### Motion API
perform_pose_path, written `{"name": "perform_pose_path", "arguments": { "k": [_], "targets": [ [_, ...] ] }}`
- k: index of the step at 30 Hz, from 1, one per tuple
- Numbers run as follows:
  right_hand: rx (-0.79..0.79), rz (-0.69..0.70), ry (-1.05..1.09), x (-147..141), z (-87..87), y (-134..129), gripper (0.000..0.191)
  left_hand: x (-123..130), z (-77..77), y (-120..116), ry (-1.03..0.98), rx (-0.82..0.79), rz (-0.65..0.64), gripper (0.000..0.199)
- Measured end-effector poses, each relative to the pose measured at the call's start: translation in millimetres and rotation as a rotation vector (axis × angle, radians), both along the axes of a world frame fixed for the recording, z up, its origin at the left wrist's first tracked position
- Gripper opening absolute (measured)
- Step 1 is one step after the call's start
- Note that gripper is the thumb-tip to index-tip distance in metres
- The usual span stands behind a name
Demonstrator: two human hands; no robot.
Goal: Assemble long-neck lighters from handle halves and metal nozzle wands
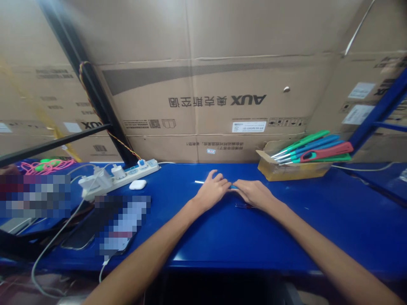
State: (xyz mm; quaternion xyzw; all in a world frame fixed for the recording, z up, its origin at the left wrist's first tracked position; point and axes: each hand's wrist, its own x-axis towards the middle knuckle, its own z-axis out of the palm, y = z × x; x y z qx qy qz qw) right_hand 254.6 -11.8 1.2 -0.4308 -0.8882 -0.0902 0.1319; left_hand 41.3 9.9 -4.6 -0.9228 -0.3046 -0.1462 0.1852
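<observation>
My left hand (215,189) and my right hand (256,192) come together over the middle of the blue table, both closed on one slim lighter. Its silver metal neck (199,182) sticks out to the left of my left hand. Between the two hands shows a bit of its blue body (234,186); my fingers hide the rest. Just under my right hand a small dark, partly see-through object (243,206) lies on the table, too blurred to name. To the right, a cardboard box (286,174) holds several long-necked lighters (318,148) in green, blue and red.
A white power strip (140,171) with plugs and chargers runs along the left. Near it lie a white earbud case (137,184) and two phones, one on a cable (103,269). Large cardboard panels (203,114) stand behind the blue table (222,245), with metal posts at both sides.
</observation>
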Motion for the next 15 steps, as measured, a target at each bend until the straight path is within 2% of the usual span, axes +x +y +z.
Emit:
{"name": "perform_pose_path", "arguments": {
  "k": [1,4,6,11,15],
  "targets": [
    [-0.012,-0.011,-0.011,-0.1,1.0,-0.6,0.033,-2.9,1.6,1.6,-0.011,-0.007,0.009,0.026],
    [-0.038,-0.050,-0.022,1.2,2.7,-1.1,0.030,-20.0,7.0,9.3,-0.067,-0.057,0.036,0.055],
    [-0.043,-0.071,-0.008,3.5,3.6,-0.7,0.030,-34.9,10.6,15.7,-0.086,-0.110,0.065,0.057],
    [-0.038,-0.077,0.006,8.7,5.7,0.0,0.032,-56.0,18.1,26.4,-0.046,-0.262,0.073,0.018],
    [-0.017,-0.049,0.010,10.1,4.5,1.5,0.034,-53.3,18.1,25.6,-0.052,-0.266,0.033,0.018]
  ]
}}
